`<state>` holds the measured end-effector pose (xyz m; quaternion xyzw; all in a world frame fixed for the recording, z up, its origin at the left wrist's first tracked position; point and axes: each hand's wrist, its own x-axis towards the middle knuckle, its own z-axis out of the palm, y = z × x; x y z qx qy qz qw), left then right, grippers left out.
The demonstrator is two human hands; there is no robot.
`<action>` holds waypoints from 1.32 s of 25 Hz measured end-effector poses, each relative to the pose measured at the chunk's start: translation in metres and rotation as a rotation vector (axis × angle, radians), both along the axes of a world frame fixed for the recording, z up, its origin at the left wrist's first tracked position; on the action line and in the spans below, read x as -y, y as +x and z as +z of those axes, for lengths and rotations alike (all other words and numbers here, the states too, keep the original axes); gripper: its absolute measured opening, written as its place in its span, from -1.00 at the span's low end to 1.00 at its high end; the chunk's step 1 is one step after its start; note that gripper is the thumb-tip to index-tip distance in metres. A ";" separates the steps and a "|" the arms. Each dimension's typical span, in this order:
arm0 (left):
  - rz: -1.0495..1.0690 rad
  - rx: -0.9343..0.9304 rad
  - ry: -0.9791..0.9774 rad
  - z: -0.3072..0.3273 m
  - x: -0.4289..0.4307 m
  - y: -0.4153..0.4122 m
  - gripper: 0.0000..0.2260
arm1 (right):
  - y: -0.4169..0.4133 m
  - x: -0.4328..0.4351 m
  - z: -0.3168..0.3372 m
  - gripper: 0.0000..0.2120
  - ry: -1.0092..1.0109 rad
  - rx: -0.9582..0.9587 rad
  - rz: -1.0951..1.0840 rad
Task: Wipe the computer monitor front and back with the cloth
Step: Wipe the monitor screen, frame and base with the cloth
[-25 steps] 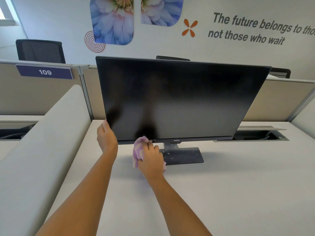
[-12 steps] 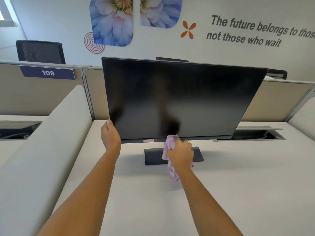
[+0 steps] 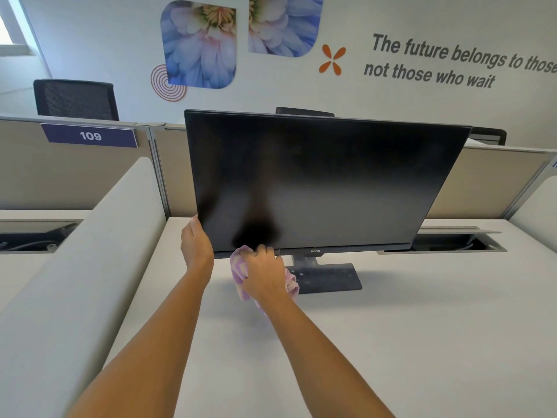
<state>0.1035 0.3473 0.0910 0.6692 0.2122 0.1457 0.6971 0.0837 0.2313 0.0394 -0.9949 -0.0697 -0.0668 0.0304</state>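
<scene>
Head: right hand (image 3: 263, 277) presses cloth (image 3: 238, 263) (lilac) to monitor (image 3: 331, 176).

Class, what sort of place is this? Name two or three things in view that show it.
Most likely an open-plan office: low partition panels divide the desks, one bears a sign numbered 109, and a black office chair stands behind them.

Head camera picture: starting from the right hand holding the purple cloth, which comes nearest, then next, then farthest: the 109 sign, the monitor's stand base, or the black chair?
1. The monitor stand base, just right of the right hand, on the desk.
2. The 109 sign, on the partition to the left.
3. The black chair, behind that partition, farthest.
</scene>
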 end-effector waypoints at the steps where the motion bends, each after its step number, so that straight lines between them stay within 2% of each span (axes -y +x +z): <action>1: 0.009 0.002 0.016 -0.001 0.001 0.000 -0.60 | -0.001 0.008 0.001 -0.37 -0.037 0.020 0.014; 7: 0.026 0.068 0.169 -0.009 0.016 -0.005 -0.61 | -0.002 0.066 0.004 -0.39 -0.097 0.025 -0.040; 13: 0.106 -0.048 0.413 -0.023 0.053 -0.012 -0.53 | -0.008 0.143 0.003 -0.44 -0.122 0.035 -0.151; 16: 0.136 -0.070 0.473 -0.030 0.093 -0.021 -0.54 | -0.011 0.190 0.006 -0.45 -0.129 0.030 -0.216; 20: 0.052 -0.003 0.574 -0.040 0.153 -0.025 -0.65 | -0.010 0.255 0.008 -0.40 -0.127 -0.007 -0.280; 23: -0.075 0.069 0.721 -0.046 0.194 -0.027 -0.72 | -0.009 0.296 0.006 -0.35 -0.139 -0.004 -0.288; 27: -0.256 0.078 1.028 -0.060 0.227 -0.027 -0.67 | -0.010 0.343 -0.001 -0.32 -0.147 0.044 -0.306; 30: -0.301 0.015 1.130 -0.067 0.241 -0.026 -0.62 | -0.011 0.373 -0.004 -0.35 -0.146 0.057 -0.330; 31: -0.307 -0.005 1.145 -0.068 0.245 -0.026 -0.61 | -0.012 0.382 -0.006 -0.37 -0.117 0.042 -0.377; 33: -0.308 -0.037 1.157 -0.069 0.249 -0.025 -0.59 | -0.014 0.400 -0.005 -0.43 0.098 0.021 -0.595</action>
